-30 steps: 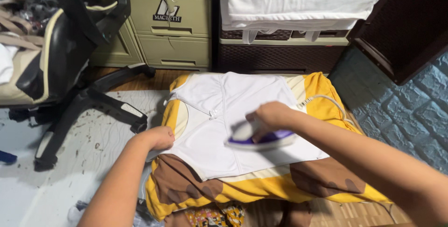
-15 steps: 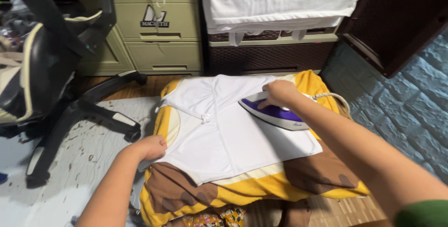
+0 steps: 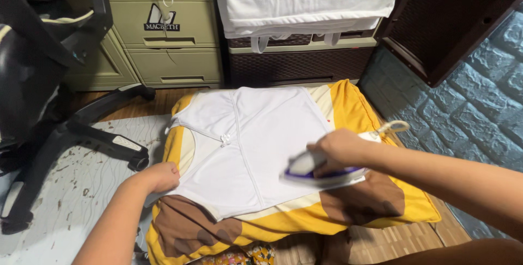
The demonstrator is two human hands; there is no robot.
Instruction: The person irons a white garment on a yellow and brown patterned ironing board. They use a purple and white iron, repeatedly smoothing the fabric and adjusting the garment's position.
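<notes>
Pulled back toward me, my right hand (image 3: 340, 148) grips the purple iron (image 3: 321, 170); left hand (image 3: 160, 176) pinches the white garment (image 3: 256, 145).

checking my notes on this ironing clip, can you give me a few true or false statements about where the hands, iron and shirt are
1. The right hand grips a purple and white iron. True.
2. The iron sits at the collar end of the white garment. False: it is at the garment's near right edge.
3. The left hand holds the garment's near left edge. True.
4. The garment lies on a bare wooden table. False: it lies on a yellow and brown cushion.
5. A black office chair stands to the left. True.
6. The iron's cord runs across the garment to the left hand. False: it loops off to the right, over the cushion.
</notes>
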